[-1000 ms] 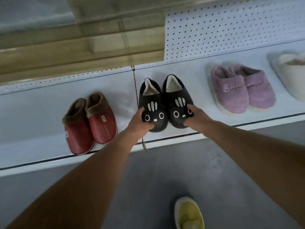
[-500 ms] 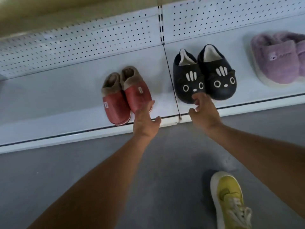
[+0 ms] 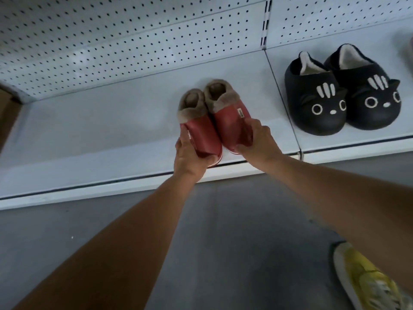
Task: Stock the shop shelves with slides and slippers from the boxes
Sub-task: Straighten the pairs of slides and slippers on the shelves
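A pair of red slippers with brown fur collars (image 3: 212, 121) stands on the white shelf (image 3: 89, 130), toes toward me at the front edge. My left hand (image 3: 190, 157) grips the toe of the left red slipper, thumb on its top. My right hand (image 3: 259, 142) grips the toe of the right red slipper from its right side. A pair of black cat-face slippers (image 3: 342, 97) sits on the adjoining shelf section to the right, apart from both hands.
A white pegboard back panel (image 3: 134, 41) rises behind the shelf. A brown cardboard edge (image 3: 6, 113) shows at the far left. Grey floor (image 3: 223, 242) lies below, with my yellow shoe (image 3: 366, 280) at the lower right.
Both hands left the black cat slippers and moved left to the red pair, which they now grip at the toes. The view has shifted left.
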`<state>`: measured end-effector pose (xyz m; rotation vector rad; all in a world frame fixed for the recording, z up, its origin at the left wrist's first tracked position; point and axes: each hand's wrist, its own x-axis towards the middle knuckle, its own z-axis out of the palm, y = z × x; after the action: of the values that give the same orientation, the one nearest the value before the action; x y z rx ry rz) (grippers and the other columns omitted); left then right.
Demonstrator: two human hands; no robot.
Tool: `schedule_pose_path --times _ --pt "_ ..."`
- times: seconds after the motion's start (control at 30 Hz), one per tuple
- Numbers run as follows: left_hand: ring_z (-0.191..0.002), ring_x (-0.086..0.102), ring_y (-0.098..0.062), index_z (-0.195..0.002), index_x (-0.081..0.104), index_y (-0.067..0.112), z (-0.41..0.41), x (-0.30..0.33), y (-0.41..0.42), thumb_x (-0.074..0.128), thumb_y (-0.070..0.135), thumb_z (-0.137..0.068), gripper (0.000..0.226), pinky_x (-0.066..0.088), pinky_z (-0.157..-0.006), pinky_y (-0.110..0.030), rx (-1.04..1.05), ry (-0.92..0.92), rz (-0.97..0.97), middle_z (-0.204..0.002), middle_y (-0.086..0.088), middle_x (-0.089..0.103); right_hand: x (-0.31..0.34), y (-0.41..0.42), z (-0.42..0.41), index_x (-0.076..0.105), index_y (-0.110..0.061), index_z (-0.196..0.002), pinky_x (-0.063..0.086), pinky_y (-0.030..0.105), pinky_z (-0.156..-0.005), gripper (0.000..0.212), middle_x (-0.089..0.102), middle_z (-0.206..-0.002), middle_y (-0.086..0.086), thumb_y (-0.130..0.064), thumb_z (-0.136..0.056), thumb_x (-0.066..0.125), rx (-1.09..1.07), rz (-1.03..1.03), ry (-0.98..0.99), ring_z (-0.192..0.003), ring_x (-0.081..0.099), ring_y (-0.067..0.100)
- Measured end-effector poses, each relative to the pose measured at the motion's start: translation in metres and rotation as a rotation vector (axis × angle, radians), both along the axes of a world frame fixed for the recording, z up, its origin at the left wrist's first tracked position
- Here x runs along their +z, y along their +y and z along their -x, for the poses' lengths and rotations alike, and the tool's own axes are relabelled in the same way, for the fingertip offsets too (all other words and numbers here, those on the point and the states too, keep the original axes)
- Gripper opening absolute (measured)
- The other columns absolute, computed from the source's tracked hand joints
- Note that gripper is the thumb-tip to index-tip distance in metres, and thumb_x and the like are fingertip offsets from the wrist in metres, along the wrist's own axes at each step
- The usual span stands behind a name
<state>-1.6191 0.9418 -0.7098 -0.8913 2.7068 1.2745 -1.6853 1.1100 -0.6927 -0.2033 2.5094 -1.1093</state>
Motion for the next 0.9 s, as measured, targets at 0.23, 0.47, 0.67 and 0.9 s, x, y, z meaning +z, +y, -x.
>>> schedule_pose_path --times 0.23,0.47,0.67,0.9 --pt "-0.131 0.047 -0.024 -0.156 0.007 0.026 0.028 -0.003 -0.027 0.080 0.044 -0.044 0.135 0.041 -0.108 -0.042 -0.093 -0.014 -0.036 -0.147 -0.006 0.039 -0.011 -0.012 0.000 0.028 -0.028 -0.146 0.042 0.041 -0.100 0.071 0.040 -0.127 0.013 -0.014 -0.082 0.058 -0.034 -0.057 0.047 -0.117 0.043 0.034" --pt "-0.132 0.045 -0.026 -0.156 0.009 0.023 0.042 0.001 -0.036 0.080 0.036 -0.044 0.133 0.041 -0.109 -0.042 -0.133 -0.033 -0.050 -0.148 -0.009 0.038 -0.010 -0.014 0.010 0.028 -0.024 -0.147 0.044 0.045 -0.102 0.080 0.040 -0.130 0.013 -0.017 -0.078 0.069 -0.029 -0.059 0.024 -0.117 0.047 0.034" --pt "-0.127 0.050 -0.026 -0.156 0.006 0.028 0.043 -0.004 -0.035 0.080 0.044 -0.044 0.135 0.044 -0.106 -0.044 -0.096 -0.047 -0.039 -0.144 -0.008 0.041 -0.014 -0.018 0.019 0.031 -0.023 -0.146 0.044 0.043 -0.100 0.081 0.044 -0.134 0.011 -0.023 -0.077 0.074 -0.014 -0.085 0.079 -0.121 0.046 0.032" --pt "-0.131 0.045 -0.028 -0.156 0.004 0.027 0.047 -0.006 -0.039 0.087 0.028 -0.063 0.125 0.040 -0.110 -0.044 -0.085 -0.054 -0.023 -0.147 -0.010 0.037 -0.013 -0.017 0.025 0.024 -0.025 -0.148 0.042 0.047 -0.104 0.086 0.040 -0.139 0.012 -0.020 -0.077 0.073 0.043 -0.089 0.044 -0.124 0.045 0.034"
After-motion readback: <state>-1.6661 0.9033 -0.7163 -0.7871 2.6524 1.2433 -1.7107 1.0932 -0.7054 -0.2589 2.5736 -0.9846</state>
